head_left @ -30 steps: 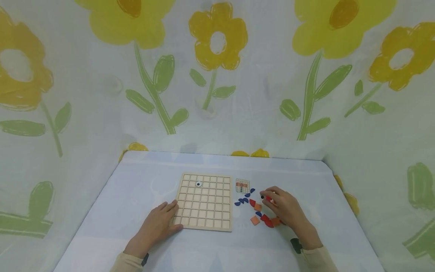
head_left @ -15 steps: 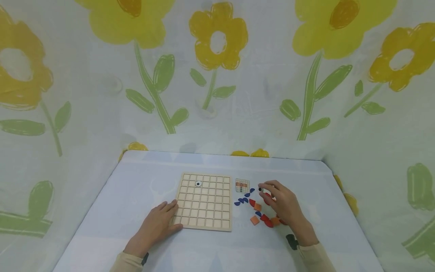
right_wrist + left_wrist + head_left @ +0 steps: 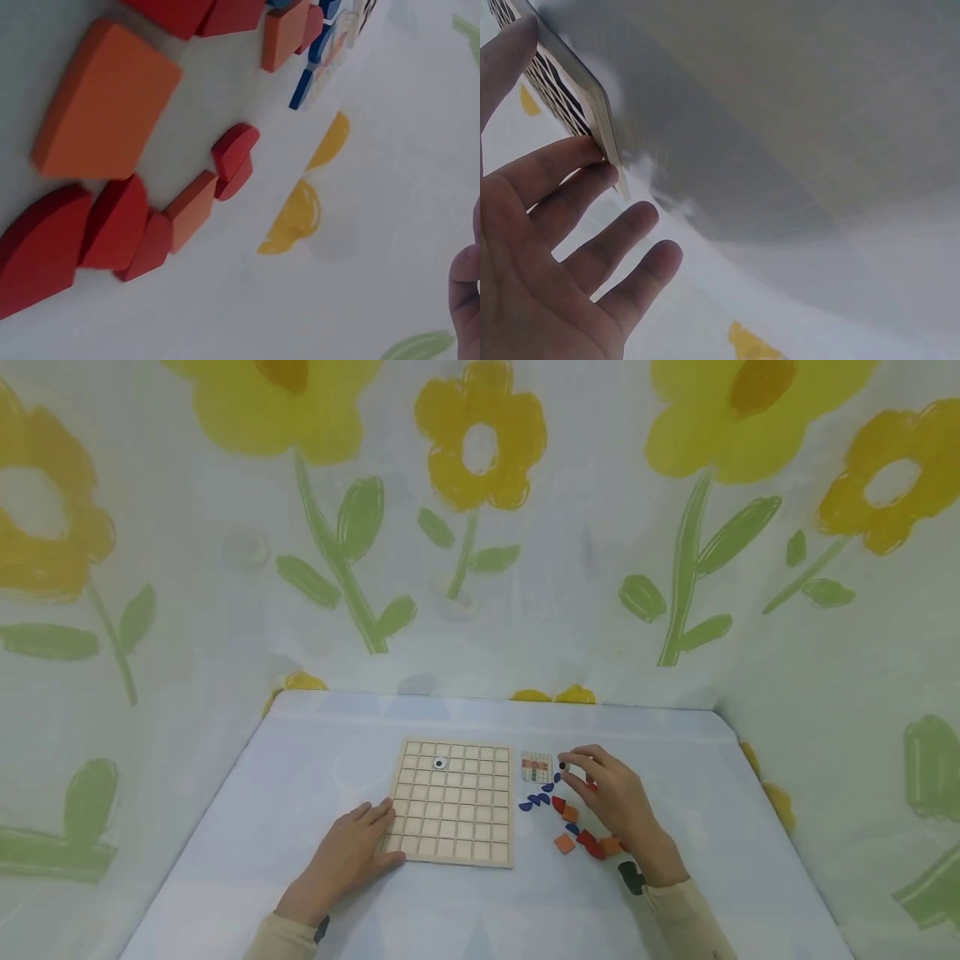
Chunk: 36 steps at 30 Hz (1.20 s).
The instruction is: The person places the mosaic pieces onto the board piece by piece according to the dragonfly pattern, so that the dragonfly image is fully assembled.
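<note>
My left hand lies at the left edge of a wooden grid board. In the left wrist view, its fairly straight fingers spread out, some touching the rim of the board. On the board, near its upper left, sits a white eye piece with a black dot. Beyond the board's right side, my right hand pinches a second eye piece between thumb and fingertips, beside a small pattern card. Only a bit of the right hand shows in the right wrist view.
Blue half-round pieces lie below the card. Red pieces and orange squares are scattered under and near the right hand. In the right wrist view, a large orange piece is close to red quarter-rounds.
My right hand has moved up and left with the eye piece, from over the loose pieces to beside the pattern card. The left hand and the board have stayed put.
</note>
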Tool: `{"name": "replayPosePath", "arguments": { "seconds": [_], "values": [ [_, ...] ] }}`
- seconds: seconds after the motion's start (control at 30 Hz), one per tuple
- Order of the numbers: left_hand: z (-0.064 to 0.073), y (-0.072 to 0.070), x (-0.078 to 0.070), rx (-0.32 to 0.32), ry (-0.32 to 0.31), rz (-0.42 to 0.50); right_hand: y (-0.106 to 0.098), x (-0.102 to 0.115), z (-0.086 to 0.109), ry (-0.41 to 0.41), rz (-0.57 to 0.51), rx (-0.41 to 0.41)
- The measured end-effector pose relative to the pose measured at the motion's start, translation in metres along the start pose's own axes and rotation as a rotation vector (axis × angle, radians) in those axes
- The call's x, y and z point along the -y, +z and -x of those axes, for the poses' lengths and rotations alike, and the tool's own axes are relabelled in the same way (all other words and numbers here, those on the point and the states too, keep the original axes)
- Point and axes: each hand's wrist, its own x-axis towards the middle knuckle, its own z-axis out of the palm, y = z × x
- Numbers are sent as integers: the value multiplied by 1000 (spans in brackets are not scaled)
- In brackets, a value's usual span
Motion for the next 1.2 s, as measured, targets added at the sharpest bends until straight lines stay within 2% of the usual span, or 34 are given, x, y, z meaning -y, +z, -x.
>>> {"name": "replayPosePath", "arguments": {
  "seconds": [0.27,0.4,0.6,0.8,1.03,1.2],
  "values": [
    [0,-3,-7,21,8,44,3,4,-12,-39,-12,-17],
    [-1,-5,-8,20,14,35,7,9,-22,-67,-38,-49],
    [-2,-8,-5,16,4,8,18,19,-40,-109,-66,-76],
    [0,-8,-5,51,-12,29,27,28,-51,-121,-99,-67],
    [-1,-9,-5,26,-10,9,42,34,-67,-185,-141,-120],
    [-2,-7,-3,28,-12,1,54,45,-75,-138,-162,-69]
  ]
}}
